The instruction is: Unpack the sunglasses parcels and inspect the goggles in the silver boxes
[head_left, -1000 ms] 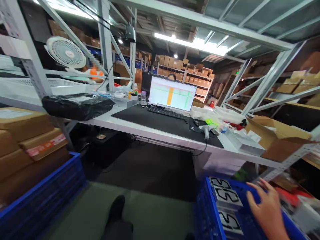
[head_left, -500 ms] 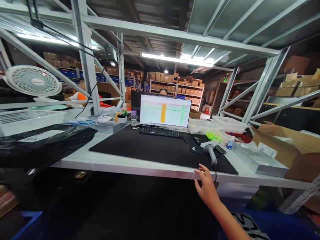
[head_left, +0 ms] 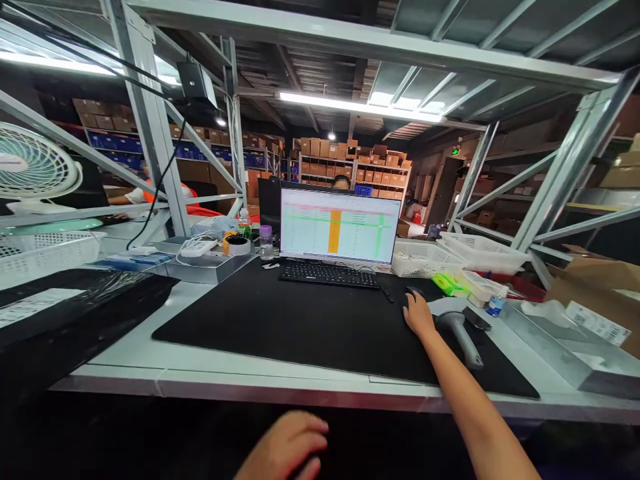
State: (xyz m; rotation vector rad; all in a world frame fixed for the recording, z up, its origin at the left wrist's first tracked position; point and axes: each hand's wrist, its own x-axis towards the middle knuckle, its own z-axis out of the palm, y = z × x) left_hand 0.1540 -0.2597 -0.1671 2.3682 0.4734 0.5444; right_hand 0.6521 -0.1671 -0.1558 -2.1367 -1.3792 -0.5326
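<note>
My right hand [head_left: 419, 316] is at the black computer mouse [head_left: 414, 291], its fingers over the near end. A grey barcode scanner [head_left: 463, 337] lies just right of that hand, beside a phone [head_left: 476, 319]. Below the desk's front edge, my left hand [head_left: 290, 443] is held up with its fingers loosely curved and apart, holding nothing. A black desk mat [head_left: 280, 327] spreads under the mouse and scanner. At its back stand a black keyboard [head_left: 327, 273] and a monitor [head_left: 310, 233] showing a spreadsheet with an orange column.
A grey tray [head_left: 205, 270] with odds and ends and a purple-capped bottle [head_left: 267, 243] stand left of the monitor. White baskets [head_left: 420, 263], a metal tray [head_left: 565, 347] and a cardboard box [head_left: 595, 283] are on the right. A fan [head_left: 37, 160] stands far left; a person [head_left: 150, 192] sits beyond.
My right hand has moved forward from the desk's front edge to the mouse. My left hand has come into view at the bottom. The view is closer to the desk.
</note>
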